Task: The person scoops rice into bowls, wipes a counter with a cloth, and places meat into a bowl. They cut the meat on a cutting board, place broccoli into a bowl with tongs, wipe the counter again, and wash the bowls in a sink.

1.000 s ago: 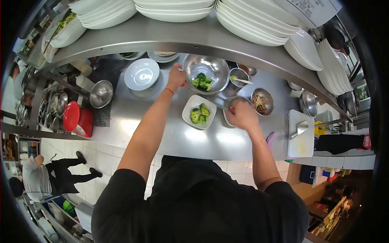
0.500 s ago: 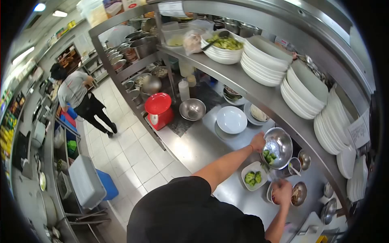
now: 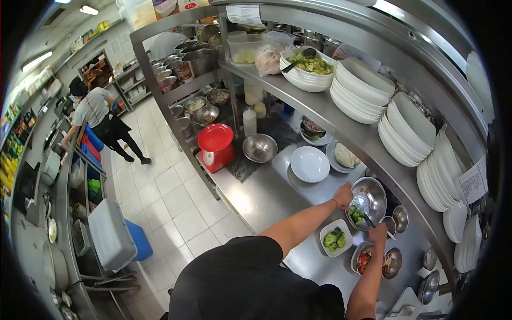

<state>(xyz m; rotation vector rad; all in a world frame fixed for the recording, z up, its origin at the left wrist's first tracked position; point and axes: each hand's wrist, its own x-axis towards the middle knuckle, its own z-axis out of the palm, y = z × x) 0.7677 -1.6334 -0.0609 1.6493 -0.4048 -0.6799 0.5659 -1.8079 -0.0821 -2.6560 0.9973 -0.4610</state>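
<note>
My left hand [image 3: 344,196] grips the left rim of a steel mixing bowl [image 3: 377,193], which leans toward me with broccoli florets [image 3: 356,214] in its near side. My right hand [image 3: 378,233] is closed at the bowl's near rim around a slim dark utensil [image 3: 368,220] that reaches in beside the broccoli; its exact kind is too small to make out. Just left of that hand sits a square white dish [image 3: 325,239] with more broccoli [image 3: 334,239]. Below my right wrist are a container of red and orange cut food [image 3: 364,260] and a small steel bowl of pale strips [image 3: 392,262].
A white bowl [image 3: 310,164], an empty steel bowl [image 3: 260,148] and a red scale [image 3: 216,145] stand along the steel counter [image 3: 240,193]. Overhead, a shelf [image 3: 304,98] holds stacked white dishes [image 3: 359,90]. A person [image 3: 96,113] works at the far left counter.
My right hand has moved from the container of red food up to the bowl's rim, with a dark utensil now showing in it. My left hand stays on the bowl.
</note>
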